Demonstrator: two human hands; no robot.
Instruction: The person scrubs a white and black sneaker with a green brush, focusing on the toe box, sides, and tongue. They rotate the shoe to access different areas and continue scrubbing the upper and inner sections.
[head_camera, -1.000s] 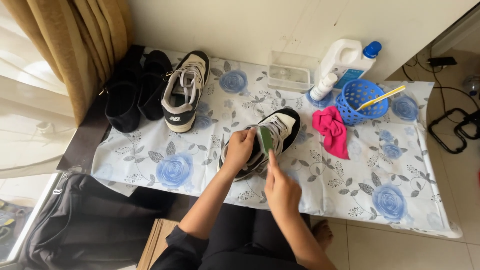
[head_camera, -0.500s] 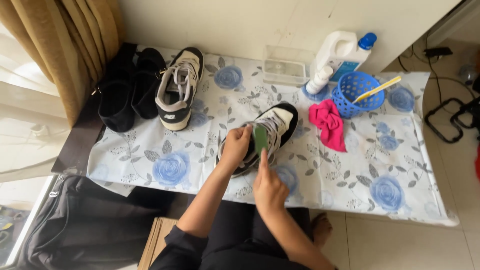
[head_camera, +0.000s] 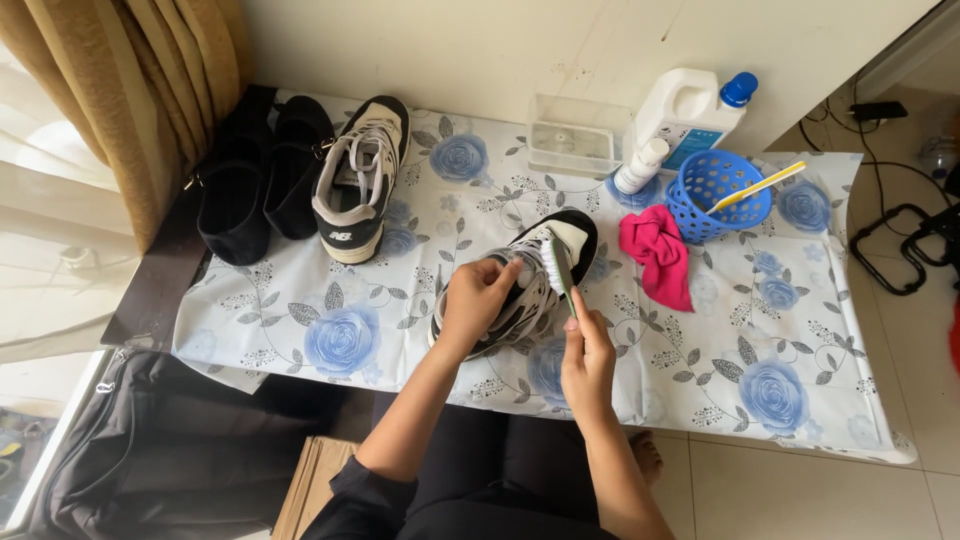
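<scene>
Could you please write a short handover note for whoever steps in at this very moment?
Left hand grips the black-and-white sneaker on the flowered tablecloth.
Right hand holds the green-handled brush, bristles against the sneaker's side.
Its mate stands at the back left, beside two black shoes.
Pink cloth, blue basket and white bottle sit to the right.
Brushing is underway; the mate looks untouched.

Left hand (head_camera: 478, 298) gripping a black-and-white sneaker (head_camera: 530, 275) on the floral tablecloth (head_camera: 700, 340), right hand (head_camera: 587, 355) pressing a green-handled brush (head_camera: 557, 266) against it, pink cloth (head_camera: 655, 252) just beside
</scene>
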